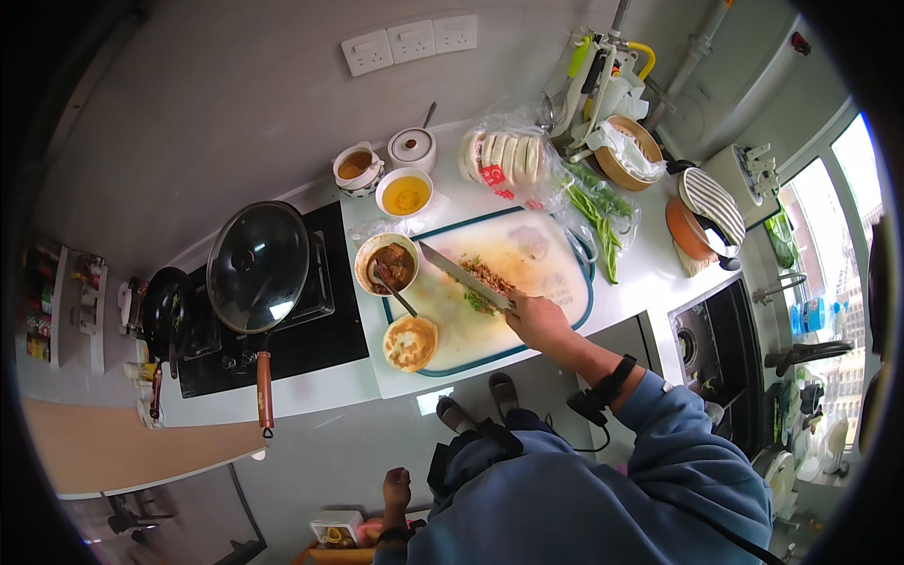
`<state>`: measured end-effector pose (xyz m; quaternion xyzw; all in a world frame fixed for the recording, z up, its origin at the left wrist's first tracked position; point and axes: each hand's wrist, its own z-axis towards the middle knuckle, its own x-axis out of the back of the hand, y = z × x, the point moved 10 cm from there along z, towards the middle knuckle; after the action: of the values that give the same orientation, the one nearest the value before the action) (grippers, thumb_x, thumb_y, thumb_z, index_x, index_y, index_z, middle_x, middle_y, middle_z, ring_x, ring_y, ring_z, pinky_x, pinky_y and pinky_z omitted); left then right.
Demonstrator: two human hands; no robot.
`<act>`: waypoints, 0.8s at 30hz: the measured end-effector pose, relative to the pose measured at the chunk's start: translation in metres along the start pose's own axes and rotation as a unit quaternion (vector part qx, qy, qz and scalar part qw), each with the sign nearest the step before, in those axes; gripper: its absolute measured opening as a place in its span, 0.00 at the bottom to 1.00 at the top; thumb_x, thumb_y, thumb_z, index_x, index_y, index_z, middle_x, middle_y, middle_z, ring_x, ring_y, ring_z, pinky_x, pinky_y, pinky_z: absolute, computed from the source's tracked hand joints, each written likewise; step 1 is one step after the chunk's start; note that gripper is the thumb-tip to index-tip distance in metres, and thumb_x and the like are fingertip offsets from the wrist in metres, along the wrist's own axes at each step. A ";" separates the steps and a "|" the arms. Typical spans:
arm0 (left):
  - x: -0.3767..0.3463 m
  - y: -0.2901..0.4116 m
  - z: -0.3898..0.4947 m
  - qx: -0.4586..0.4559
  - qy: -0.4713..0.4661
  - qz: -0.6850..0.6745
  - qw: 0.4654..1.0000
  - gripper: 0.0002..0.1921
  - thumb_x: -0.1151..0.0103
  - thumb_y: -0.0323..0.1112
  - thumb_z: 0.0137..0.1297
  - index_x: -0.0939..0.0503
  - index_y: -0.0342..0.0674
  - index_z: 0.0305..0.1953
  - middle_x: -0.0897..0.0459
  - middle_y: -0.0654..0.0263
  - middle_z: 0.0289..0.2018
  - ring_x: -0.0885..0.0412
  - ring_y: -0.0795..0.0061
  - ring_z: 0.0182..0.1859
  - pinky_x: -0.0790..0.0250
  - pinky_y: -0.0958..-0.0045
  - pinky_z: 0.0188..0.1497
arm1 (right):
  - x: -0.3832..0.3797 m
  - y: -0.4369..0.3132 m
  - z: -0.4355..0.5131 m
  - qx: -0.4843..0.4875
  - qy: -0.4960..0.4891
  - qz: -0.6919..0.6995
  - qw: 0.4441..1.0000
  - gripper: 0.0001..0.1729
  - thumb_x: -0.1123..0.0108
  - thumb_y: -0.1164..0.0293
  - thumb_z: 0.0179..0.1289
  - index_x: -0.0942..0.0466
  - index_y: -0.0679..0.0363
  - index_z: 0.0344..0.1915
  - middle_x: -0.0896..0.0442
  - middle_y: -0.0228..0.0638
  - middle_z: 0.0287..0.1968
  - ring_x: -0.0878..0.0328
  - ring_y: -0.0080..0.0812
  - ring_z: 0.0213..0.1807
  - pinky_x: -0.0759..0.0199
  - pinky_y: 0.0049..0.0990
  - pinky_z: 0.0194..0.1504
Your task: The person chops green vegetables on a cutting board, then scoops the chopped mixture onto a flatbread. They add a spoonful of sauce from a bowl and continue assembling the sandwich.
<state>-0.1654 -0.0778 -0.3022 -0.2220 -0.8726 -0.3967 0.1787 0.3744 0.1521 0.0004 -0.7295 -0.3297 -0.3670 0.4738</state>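
My right hand (540, 321) grips the handle of a kitchen knife (462, 274). Its blade lies slantwise over the white cutting board (452, 353) with the dark green rim. Along the blade is chopped brown meat (487, 274), and some chopped greens (479, 304) show on its near side. At the board's left edge stands a bowl of braised meat in dark sauce (392, 265), a spoon (399, 295) resting in it. A round browned flatbread (410, 343) lies on the board's near left corner. Low by my side hangs my left hand (397, 486), fingers curled, nothing visible in it.
Left is a hob with a glass-lidded pan (258, 265), its wooden handle (264, 392) jutting past the counter edge. Behind the board stand a bowl of yellow liquid (404, 195), a lidded jar (412, 148) and bagged flatbreads (505, 157). Leafy greens (597, 219) and a sink (727, 346) are right.
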 end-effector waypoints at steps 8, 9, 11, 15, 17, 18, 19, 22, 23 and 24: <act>0.003 0.012 -0.009 -0.027 -0.007 -0.015 1.000 0.16 0.39 0.41 0.73 0.19 0.31 0.47 0.13 0.58 0.32 0.15 0.68 0.35 0.22 0.65 0.41 | 0.017 0.020 0.019 -0.001 -0.017 -0.032 0.999 0.16 0.44 0.57 0.73 0.25 0.60 0.46 0.14 0.52 0.34 0.16 0.57 0.40 0.24 0.53 0.45; 0.003 0.004 -0.010 0.014 -0.014 -0.010 1.000 0.16 0.39 0.41 0.73 0.19 0.32 0.47 0.13 0.58 0.32 0.16 0.68 0.35 0.22 0.65 0.41 | 0.020 0.019 0.021 0.011 -0.004 -0.033 0.999 0.16 0.44 0.57 0.73 0.25 0.60 0.46 0.14 0.52 0.34 0.16 0.57 0.40 0.24 0.53 0.45; 0.007 0.008 -0.012 -0.009 -0.004 -0.016 1.000 0.16 0.39 0.41 0.73 0.19 0.31 0.47 0.13 0.59 0.32 0.16 0.68 0.35 0.22 0.65 0.41 | 0.023 0.025 0.019 0.010 0.000 -0.042 0.999 0.16 0.45 0.57 0.73 0.25 0.60 0.46 0.14 0.53 0.34 0.16 0.57 0.39 0.24 0.53 0.45; 0.008 0.008 -0.014 -0.018 0.007 0.013 1.000 0.16 0.39 0.41 0.72 0.19 0.32 0.47 0.13 0.59 0.32 0.16 0.68 0.35 0.23 0.65 0.41 | 0.043 0.039 0.025 0.017 0.025 -0.047 0.998 0.17 0.40 0.57 0.71 0.23 0.59 0.46 0.14 0.53 0.33 0.17 0.60 0.38 0.24 0.52 0.43; 0.008 0.013 -0.015 -0.041 0.008 -0.013 0.999 0.16 0.39 0.41 0.73 0.19 0.32 0.47 0.13 0.59 0.33 0.16 0.68 0.36 0.23 0.65 0.42 | 0.051 0.041 0.038 0.032 0.033 -0.066 0.997 0.16 0.41 0.57 0.71 0.23 0.58 0.45 0.14 0.51 0.32 0.17 0.59 0.36 0.25 0.53 0.41; 0.006 0.006 -0.015 -0.003 0.000 -0.010 1.000 0.16 0.39 0.41 0.73 0.19 0.32 0.47 0.13 0.59 0.33 0.16 0.68 0.36 0.23 0.65 0.42 | 0.052 0.040 0.044 0.049 0.028 -0.085 0.995 0.16 0.42 0.56 0.71 0.23 0.57 0.45 0.14 0.50 0.32 0.16 0.57 0.36 0.24 0.53 0.41; 0.008 0.013 -0.015 -0.035 0.008 -0.014 0.999 0.16 0.39 0.41 0.73 0.19 0.32 0.47 0.13 0.59 0.33 0.16 0.68 0.36 0.23 0.65 0.43 | 0.051 0.041 0.049 0.058 0.020 -0.109 0.992 0.15 0.43 0.56 0.72 0.23 0.56 0.45 0.14 0.50 0.32 0.15 0.56 0.36 0.24 0.53 0.41; 0.012 0.016 -0.016 -0.045 0.014 -0.012 0.999 0.16 0.39 0.41 0.72 0.19 0.32 0.47 0.13 0.59 0.33 0.16 0.69 0.37 0.22 0.65 0.44 | 0.047 0.039 0.056 0.091 0.006 -0.143 0.986 0.14 0.42 0.58 0.71 0.22 0.56 0.44 0.14 0.49 0.32 0.15 0.55 0.36 0.24 0.52 0.41; 0.013 0.018 -0.016 -0.052 0.017 -0.019 0.998 0.16 0.39 0.41 0.72 0.19 0.32 0.47 0.13 0.59 0.34 0.16 0.69 0.37 0.22 0.65 0.44 | 0.046 0.040 0.054 0.095 0.000 -0.143 0.985 0.14 0.43 0.58 0.71 0.22 0.56 0.44 0.14 0.49 0.32 0.15 0.55 0.36 0.24 0.52 0.41; 0.013 0.012 -0.016 -0.024 0.019 -0.016 0.999 0.16 0.38 0.42 0.72 0.19 0.32 0.47 0.13 0.59 0.34 0.16 0.69 0.37 0.22 0.66 0.44 | 0.046 0.042 0.049 0.098 -0.007 -0.145 0.985 0.14 0.43 0.58 0.71 0.22 0.56 0.44 0.14 0.48 0.32 0.15 0.55 0.36 0.24 0.52 0.41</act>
<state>-0.1683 -0.0804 -0.2784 -0.2050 -0.8626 -0.4243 0.1839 0.4440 0.1896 0.0066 -0.6266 -0.4696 -0.3923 0.4827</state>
